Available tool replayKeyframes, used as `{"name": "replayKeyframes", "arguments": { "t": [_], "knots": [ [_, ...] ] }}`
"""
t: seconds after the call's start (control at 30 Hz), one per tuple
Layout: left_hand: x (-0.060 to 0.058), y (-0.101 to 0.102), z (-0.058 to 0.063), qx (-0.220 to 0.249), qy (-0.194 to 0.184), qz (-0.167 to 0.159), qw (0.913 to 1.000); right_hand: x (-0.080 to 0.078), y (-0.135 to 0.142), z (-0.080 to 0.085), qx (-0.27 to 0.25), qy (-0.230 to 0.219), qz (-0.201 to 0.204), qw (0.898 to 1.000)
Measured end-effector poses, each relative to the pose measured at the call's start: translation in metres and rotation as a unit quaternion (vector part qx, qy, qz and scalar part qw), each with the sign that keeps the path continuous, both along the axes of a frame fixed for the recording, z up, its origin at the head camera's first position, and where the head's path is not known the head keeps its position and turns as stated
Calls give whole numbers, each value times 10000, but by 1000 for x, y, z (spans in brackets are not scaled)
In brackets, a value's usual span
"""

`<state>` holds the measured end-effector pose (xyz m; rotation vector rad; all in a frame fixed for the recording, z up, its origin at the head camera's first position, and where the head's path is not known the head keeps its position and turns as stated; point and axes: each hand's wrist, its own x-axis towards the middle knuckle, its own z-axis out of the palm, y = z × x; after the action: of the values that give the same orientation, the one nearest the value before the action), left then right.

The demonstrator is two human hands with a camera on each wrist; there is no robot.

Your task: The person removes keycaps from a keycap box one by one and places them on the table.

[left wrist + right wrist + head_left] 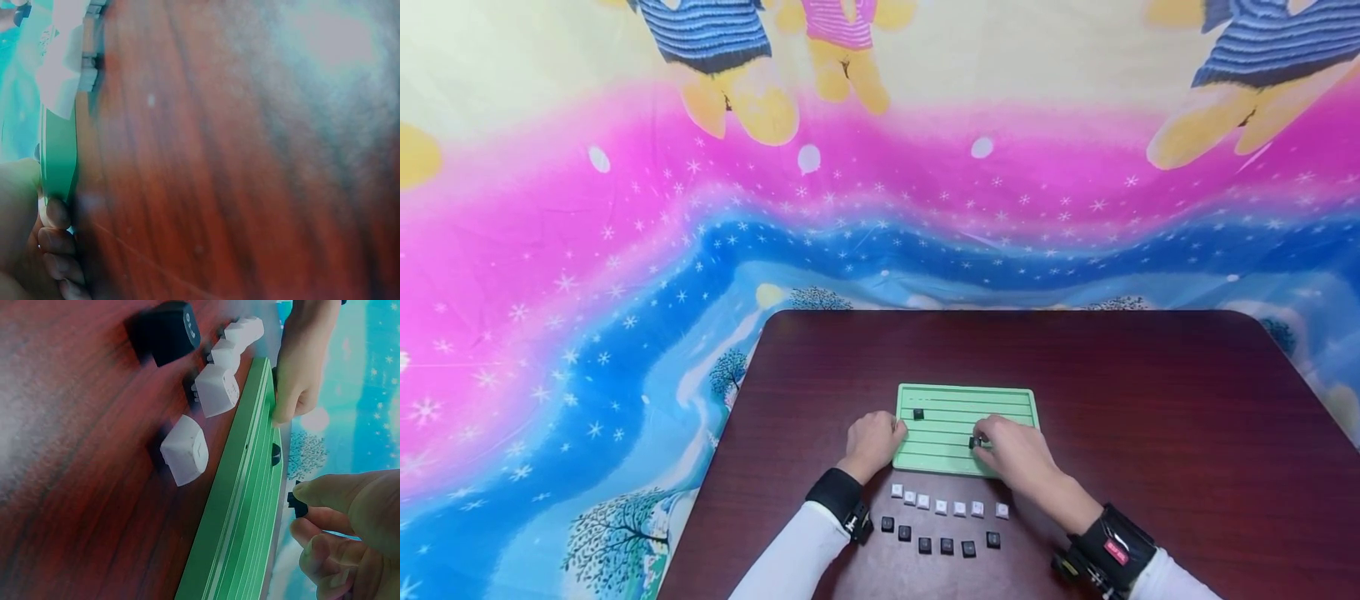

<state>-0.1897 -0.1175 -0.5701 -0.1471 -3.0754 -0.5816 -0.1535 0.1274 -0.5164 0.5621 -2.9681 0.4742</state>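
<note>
A light green grooved tray [940,457] lies on the table, with one black keycap [918,414] standing on its upper left part. My left hand [872,443] grips the tray's left edge, thumb on top and fingers curled at the side, as the left wrist view shows too. Over the tray's right half, my right hand [1018,454] pinches another black keycap [297,501] between thumb and forefinger. In the right wrist view that keycap is held above the tray's grooves. Whether it touches the tray in the head view I cannot tell.
On the near side of the tray, several white keycaps [959,508] form a row. Closer to me several black keycaps [947,547] lie in an uneven row. The dark red-brown table [1150,400] ends at a printed cloth backdrop [925,183].
</note>
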Motion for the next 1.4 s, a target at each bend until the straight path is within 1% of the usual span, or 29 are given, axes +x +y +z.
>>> {"name": "replayKeyframes", "arguments": {
  "t": [0.2, 0.57, 0.93, 1.1, 1.2, 1.4],
  "knots": [
    [0, 0, -1, 2, 1, 19, 10000, 9, 3, 1, -87, 6, -20, 10000],
    [-1, -1, -3, -84, 22, 15, 10000, 20, 4, 2, -28, -113, -72, 9999],
    [0, 0, 0, -15, 32, -5, 10000, 33, 10, 1, 93, 123, -35, 9999],
    [0, 0, 2, 35, 15, -8, 10000, 38, 13, 3, 99, 116, -13, 9999],
    [0, 0, 2, 3, -50, 7, 10000, 41, 14, 3, 81, 92, 7, 9999],
    [0, 0, -2, -1, -41, -5, 10000, 47, 16, 2, 58, 79, 59, 9999]
  ]
}}
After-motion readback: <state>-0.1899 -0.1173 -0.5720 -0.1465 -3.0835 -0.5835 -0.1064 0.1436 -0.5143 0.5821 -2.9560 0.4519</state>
